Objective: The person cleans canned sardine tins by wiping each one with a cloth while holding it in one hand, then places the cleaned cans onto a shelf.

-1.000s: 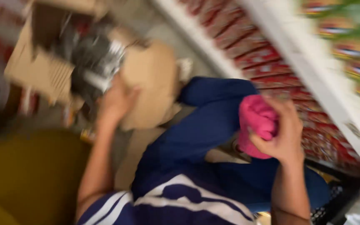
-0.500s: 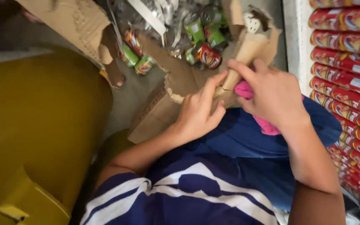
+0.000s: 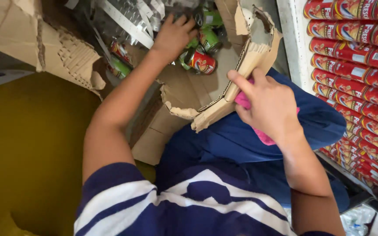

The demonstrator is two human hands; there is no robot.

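My left hand (image 3: 172, 36) reaches into a torn cardboard box (image 3: 206, 94) and rests on the cans inside, fingers curled over a green can (image 3: 208, 38). Whether it grips one I cannot tell. A red can (image 3: 203, 62) lies just below that hand. My right hand (image 3: 265, 105) holds a pink cloth (image 3: 259, 133) and presses against the ragged edge of the box's cardboard flap. My blue trousers (image 3: 316, 122) lie under the right hand.
Shelves at the right hold rows of red cans (image 3: 357, 52). A yellow surface (image 3: 27, 148) fills the left. Another torn cardboard piece (image 3: 40, 39) lies at upper left, with plastic wrap (image 3: 123, 17) in the box.
My left hand has moved from beside my right hand up into the box among the cans. My right hand stays on the cloth, now at the flap's edge.
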